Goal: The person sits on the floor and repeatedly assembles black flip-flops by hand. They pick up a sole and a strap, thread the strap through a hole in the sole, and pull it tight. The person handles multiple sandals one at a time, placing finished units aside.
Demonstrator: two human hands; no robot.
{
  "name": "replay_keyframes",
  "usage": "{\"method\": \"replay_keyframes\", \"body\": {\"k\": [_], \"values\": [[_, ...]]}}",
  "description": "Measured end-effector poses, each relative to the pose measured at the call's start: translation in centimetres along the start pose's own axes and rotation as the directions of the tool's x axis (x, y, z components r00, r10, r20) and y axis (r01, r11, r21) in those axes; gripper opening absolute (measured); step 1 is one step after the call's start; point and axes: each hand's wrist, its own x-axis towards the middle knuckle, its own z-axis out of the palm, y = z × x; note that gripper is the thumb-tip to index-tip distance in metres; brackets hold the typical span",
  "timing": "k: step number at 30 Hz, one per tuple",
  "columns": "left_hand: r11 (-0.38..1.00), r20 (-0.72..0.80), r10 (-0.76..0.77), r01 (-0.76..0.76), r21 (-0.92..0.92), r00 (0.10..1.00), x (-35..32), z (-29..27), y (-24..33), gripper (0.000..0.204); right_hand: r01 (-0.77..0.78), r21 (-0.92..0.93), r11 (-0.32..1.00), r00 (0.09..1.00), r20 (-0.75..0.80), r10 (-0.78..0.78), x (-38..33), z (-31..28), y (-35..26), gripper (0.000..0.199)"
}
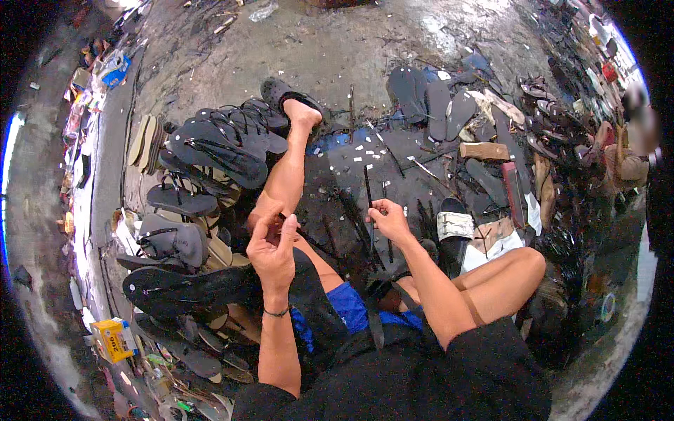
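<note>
My right hand (391,222) pinches a thin black strip (368,184), which stands up from between thumb and fingers. Its lower part merges with the dark floor. My left hand (272,251) is raised in front of my bent knee, with its fingers curled in toward the thumb. Something small and dark shows at the fingertips, too little of it to name. Left of this hand lies a large black flip-flop (189,291). Farther off, more black flip-flops (217,151) are heaped beside my outstretched leg.
Black strips and white scraps litter the dark mat (351,165) between my legs. To the right lie loose soles (437,109), a wooden block (484,151) and a white-wrapped piece (455,225). A yellow box (114,340) stands at the lower left. A person (632,151) sits at the far right.
</note>
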Motion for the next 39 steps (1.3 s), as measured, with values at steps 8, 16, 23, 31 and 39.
{"method": "replay_keyframes", "body": {"k": [8, 16, 23, 31, 39], "values": [[0.961, 0.232, -0.069, 0.127, -0.245, 0.97, -1.4, 2.6, 0.9, 0.039, 0.172, 0.397, 0.902, 0.947, 0.186, -0.263, -14.1, -3.1, -11.0, 0.025], [0.925, 0.343, -0.138, 0.245, -0.291, 0.929, -2.2, 1.8, 2.2, 0.038, 0.175, 0.268, 0.947, 0.956, 0.185, -0.229, -18.7, -4.0, -12.3, 0.025], [0.933, 0.358, -0.086, 0.201, -0.297, 0.93, -2.8, 1.5, 2.2, 0.041, 0.398, 0.069, 0.915, 0.898, 0.175, -0.404, -19.7, -4.3, -12.7, 0.023], [0.951, 0.374, -0.121, 0.215, -0.221, 0.92, -3.4, 1.9, 2.9, 0.036, 0.123, 0.219, 0.968, 0.919, 0.344, -0.195, -20.7, -4.4, -12.6, 0.026], [0.998, 0.304, -0.054, 0.055, 0.003, 0.951, -6.3, 2.4, 3.9, 0.032, 0.705, -0.151, 0.693, 0.691, -0.073, -0.719, -19.6, -0.8, -13.9, 0.032]]}}
